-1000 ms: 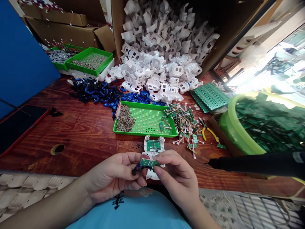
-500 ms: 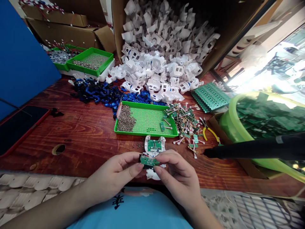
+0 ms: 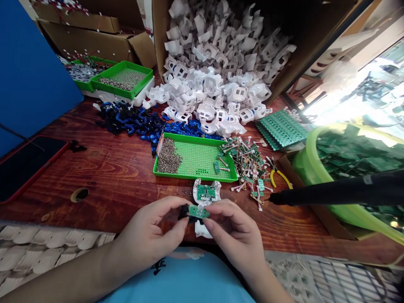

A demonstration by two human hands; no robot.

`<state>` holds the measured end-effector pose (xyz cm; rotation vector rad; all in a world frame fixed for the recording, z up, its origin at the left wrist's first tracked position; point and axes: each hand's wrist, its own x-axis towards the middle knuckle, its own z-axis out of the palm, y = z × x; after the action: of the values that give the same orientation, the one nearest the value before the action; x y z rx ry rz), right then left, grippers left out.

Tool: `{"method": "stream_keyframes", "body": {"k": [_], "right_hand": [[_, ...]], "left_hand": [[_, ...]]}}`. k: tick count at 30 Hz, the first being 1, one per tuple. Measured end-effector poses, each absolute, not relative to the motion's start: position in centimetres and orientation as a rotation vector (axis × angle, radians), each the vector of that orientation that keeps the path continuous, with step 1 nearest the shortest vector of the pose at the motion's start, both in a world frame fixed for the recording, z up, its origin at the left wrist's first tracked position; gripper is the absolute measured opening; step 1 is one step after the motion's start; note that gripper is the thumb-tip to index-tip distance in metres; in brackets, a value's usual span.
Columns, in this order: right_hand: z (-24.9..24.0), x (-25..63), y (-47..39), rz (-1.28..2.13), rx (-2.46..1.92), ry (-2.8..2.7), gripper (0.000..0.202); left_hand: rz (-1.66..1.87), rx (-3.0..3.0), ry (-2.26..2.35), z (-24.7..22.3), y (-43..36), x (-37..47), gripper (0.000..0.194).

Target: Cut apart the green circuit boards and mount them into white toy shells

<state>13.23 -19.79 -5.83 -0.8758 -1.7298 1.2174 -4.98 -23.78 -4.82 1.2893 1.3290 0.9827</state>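
Observation:
My left hand (image 3: pixel 160 225) pinches a small black plastic part (image 3: pixel 183 211) between thumb and forefinger. Against that part lies a small green circuit board (image 3: pixel 196 211), and my right hand (image 3: pixel 235 229) grips the board's right end with thumb and fingertips. Just beyond my fingers rests a white plastic housing (image 3: pixel 217 186) with a larger green circuit board (image 3: pixel 206 193) inside it. The lower part of this housing is partly hidden behind my hands. Several loose screws (image 3: pixel 186 192) lie left of the housing.
A green tray (image 3: pixel 202 176) of screws stands behind the housing. Wired boards (image 3: pixel 249 164), yellow-handled pliers (image 3: pixel 279 173) and a tub (image 3: pixel 311 168) of boards are to the right. A black screwdriver-like tool (image 3: pixel 331 191) juts in there. White shells (image 3: pixel 208 84) are heaped at the back; a phone (image 3: pixel 34 164) lies left.
The small board has tilted and shifted slightly between my fingers, showing more of the black part at its left. The view has moved a little; both hands keep their hold.

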Motion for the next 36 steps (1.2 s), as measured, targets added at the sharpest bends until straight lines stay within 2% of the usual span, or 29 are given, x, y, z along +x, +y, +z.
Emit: {"method": "stream_keyframes", "body": {"k": [8,30,36], "right_hand": [[-6.0,12.9,-19.8,1.31,-0.886,-1.657,0.02],[-6.2,13.6,-19.9,1.264,-0.83,-1.774,0.029],[-5.5,13.5,-20.0,1.329,-0.85,-1.763,0.027]], "left_hand": [[0.978,1.378,1.36,-4.7,-24.0,-5.1,0.02],[0.865,1.404,1.374,-4.3,-23.8,-5.1,0.023],[0.774,1.65,1.315,-4.5,-23.9,-6.1,0.028]]}}
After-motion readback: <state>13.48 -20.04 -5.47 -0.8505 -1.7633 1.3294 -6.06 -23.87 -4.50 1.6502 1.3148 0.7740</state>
